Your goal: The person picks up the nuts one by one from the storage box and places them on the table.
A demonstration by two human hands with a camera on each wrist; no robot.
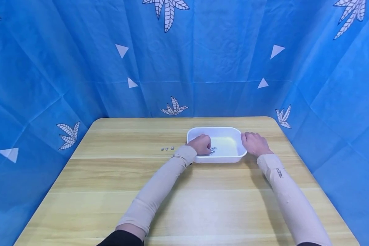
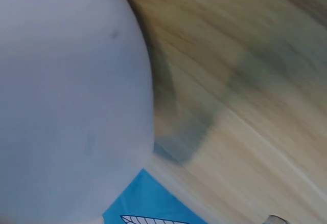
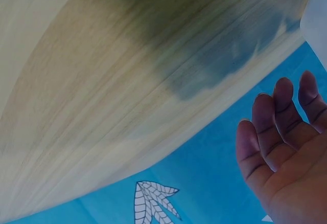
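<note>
Hanging curled, the left hand [image 1: 200, 145] dips into the tray [image 1: 222, 159].

Head camera looks forward, down across table [image 1: 209, 198]. Wrist cameras: close, tilted; both share table, blue cloth [image 1: 224, 61].

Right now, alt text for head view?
A person's left hand reaches into a white tray holding small shiny pieces; the right hand is at its right end. Three similar pieces lie left of it on a wooden table.
</note>
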